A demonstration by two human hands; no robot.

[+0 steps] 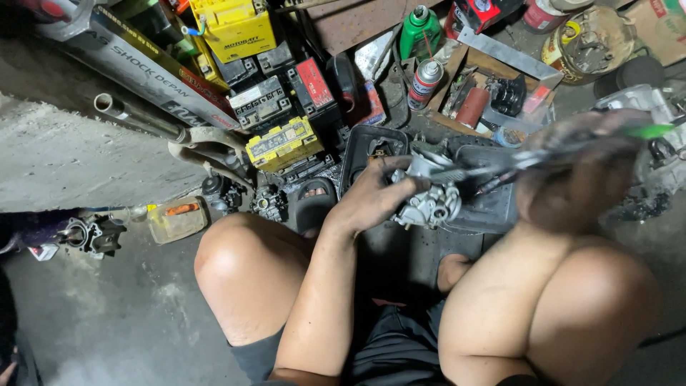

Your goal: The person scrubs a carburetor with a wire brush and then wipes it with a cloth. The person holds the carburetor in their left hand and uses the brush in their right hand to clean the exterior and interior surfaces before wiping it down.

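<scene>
The carburetor body (427,196), a grey cast-metal piece with round ports, sits up off the floor between the person's bare knees, above a black plastic tray (493,207). The left hand (371,196) wraps it from the left side, its grip pressed around the casting, thumb on top. The right hand (572,179) is blurred with motion; its grip is closed around a green-handled screwdriver (514,163), whose shaft runs leftward to meet the top of the carburetor body. Whether the tip is seated in a screw head cannot be told from the blur.

To do this step well, as I judge it, the left hand should brace the casting firmly, perhaps against a knee, so it does not twist, and the screwdriver should stay in line with the screw and be pushed squarely in, since greasy fingers and a tilted tip could slip and chew the head. Keeping the work over the tray would catch any small part that drops.

Farther out, a yellow battery (284,143) lies among dark batteries on the concrete floor (86,164), a spray can (425,82) and a green bottle (419,32) stand beyond the tray, and another engine part (91,234) lies at the far left
</scene>
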